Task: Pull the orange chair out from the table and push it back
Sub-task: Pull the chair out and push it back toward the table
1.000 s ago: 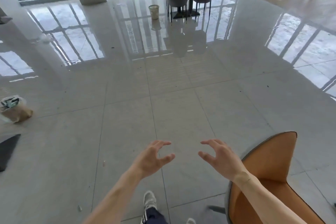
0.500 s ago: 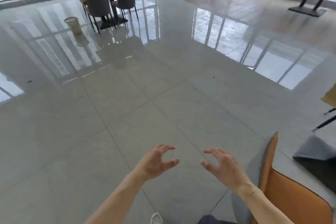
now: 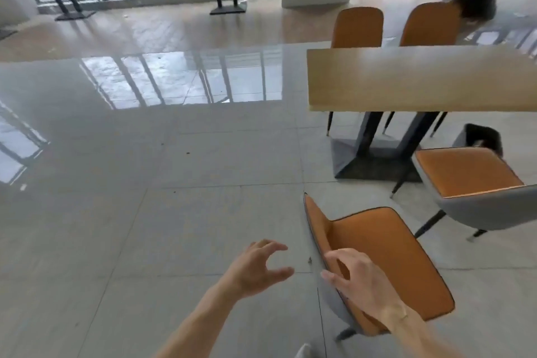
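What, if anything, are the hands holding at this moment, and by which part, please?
Nothing is held. The left hand hangs over bare floor, fingers loosely curled. The right hand reaches over the backrest edge of the nearest orange chair, without a clear grip.

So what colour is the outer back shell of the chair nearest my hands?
Grey outside, orange inside, on the nearest padded chair; head view.

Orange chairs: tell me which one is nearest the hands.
The orange chair standing clear of the table, just under the right hand. The other three sit at the table: one on the near side, two beyond it.
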